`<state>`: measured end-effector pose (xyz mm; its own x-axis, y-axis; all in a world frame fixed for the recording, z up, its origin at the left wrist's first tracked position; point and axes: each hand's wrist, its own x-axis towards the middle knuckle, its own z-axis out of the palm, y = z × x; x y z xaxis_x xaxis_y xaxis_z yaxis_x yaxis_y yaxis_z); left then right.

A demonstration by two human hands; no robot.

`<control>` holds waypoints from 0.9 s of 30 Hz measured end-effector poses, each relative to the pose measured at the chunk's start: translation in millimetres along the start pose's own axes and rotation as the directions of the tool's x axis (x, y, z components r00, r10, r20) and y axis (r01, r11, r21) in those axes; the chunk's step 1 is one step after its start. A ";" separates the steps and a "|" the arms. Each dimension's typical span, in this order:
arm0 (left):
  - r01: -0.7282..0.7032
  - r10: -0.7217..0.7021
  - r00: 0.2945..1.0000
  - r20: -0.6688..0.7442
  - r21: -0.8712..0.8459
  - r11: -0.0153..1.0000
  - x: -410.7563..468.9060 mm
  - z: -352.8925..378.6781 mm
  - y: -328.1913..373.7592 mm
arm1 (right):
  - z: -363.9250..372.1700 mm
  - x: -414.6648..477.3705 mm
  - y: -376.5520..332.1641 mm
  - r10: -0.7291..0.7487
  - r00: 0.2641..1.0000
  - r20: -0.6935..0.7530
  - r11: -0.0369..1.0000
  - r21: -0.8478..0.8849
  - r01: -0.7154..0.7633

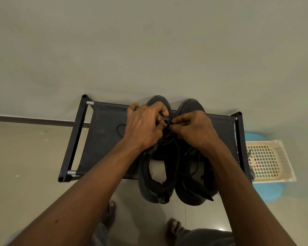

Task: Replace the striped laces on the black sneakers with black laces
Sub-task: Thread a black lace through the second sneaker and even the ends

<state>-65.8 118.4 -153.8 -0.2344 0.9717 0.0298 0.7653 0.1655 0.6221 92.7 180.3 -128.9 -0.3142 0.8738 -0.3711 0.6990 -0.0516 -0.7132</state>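
Two black sneakers stand side by side on a black fabric shoe rack (pixel 103 135), toes pointing away from me. Over the left sneaker (pixel 156 176) my left hand (pixel 144 126) curls its fingers round the upper near the eyelets. My right hand (pixel 194 130) pinches the tip of a black lace (pixel 167 123) right at those eyelets. Loose black lace trails over the tongue and across the right sneaker (pixel 194 185). The striped laces (pixel 252 170) hang at the left edge of a basket on the right.
A cream plastic basket (pixel 274 162) rests on a blue stool (pixel 267 190) just right of the rack. The rack stands against a pale wall. My bare feet (pixel 174 228) are on the tiled floor below the sneakers.
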 end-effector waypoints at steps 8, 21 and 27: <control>0.137 -0.126 0.990 0.058 -0.320 0.937 -1.2 1.6 -7.0 | 0.5 -2.0 -1.6 -0.014 1.000 -0.005 1.000 -0.015 0.013; 0.021 -0.021 0.999 0.025 -0.037 0.999 3.1 -0.6 0.9 | 9.4 1.9 3.0 -0.053 0.996 -0.065 0.997 -0.065 0.049; 0.029 -0.032 0.999 -0.029 -0.097 0.995 -1.8 0.5 3.5 | 16.8 -2.2 -0.3 -0.086 0.977 -0.194 0.992 -0.106 0.066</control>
<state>-62.3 117.3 -152.1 -0.2762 0.9605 0.0326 0.6960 0.1765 0.6960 82.4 170.3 -137.9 -0.2421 0.9523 -0.1860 0.7410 0.0578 -0.6690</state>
